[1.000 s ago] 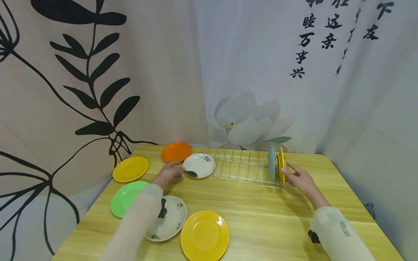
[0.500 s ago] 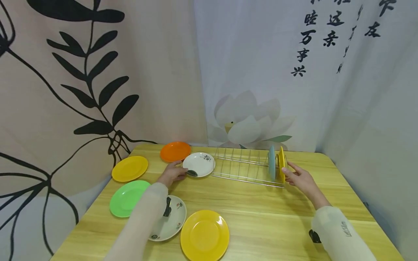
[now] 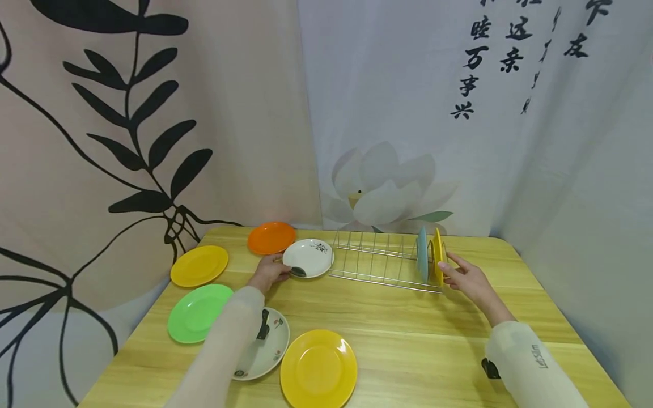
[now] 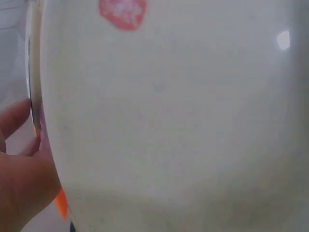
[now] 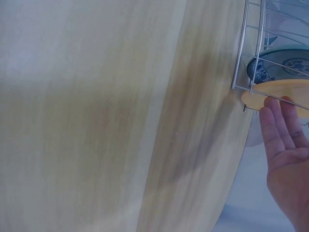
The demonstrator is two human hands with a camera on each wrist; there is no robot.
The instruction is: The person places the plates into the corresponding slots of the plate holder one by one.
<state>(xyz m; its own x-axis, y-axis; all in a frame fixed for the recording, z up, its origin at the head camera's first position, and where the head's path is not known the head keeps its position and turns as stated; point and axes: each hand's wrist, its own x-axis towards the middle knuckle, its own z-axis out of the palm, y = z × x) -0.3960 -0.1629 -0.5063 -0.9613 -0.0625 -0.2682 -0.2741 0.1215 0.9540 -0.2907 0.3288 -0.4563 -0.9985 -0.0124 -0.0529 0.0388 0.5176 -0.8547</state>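
My left hand point(image 3: 268, 272) is at the left edge of a small white plate point(image 3: 313, 256) with a dark leaf mark and a black floral print. In the left wrist view its fingers point(image 4: 15, 117) and thumb pinch the plate's rim. My right hand point(image 3: 469, 279) is at the right end of a wire dish rack point(image 3: 374, 266). Nearly straight fingers point(image 5: 274, 130) touch the yellow plate point(image 3: 437, 258) that stands upright there. A blue plate point(image 3: 422, 255) stands upright just left of it. The blue plate shows a patterned face in the right wrist view.
An orange plate point(image 3: 271, 238), a yellow plate point(image 3: 199, 266) and a green plate point(image 3: 198, 314) lie on the left of the wooden table point(image 3: 408, 351). A patterned white plate point(image 3: 270, 348) lies partly under my left forearm. Another yellow plate point(image 3: 318, 369) lies at the front.
My left hand has moved slightly right, onto the small white plate's edge. My right hand stays at the upright yellow plate. The head view has shifted a little.
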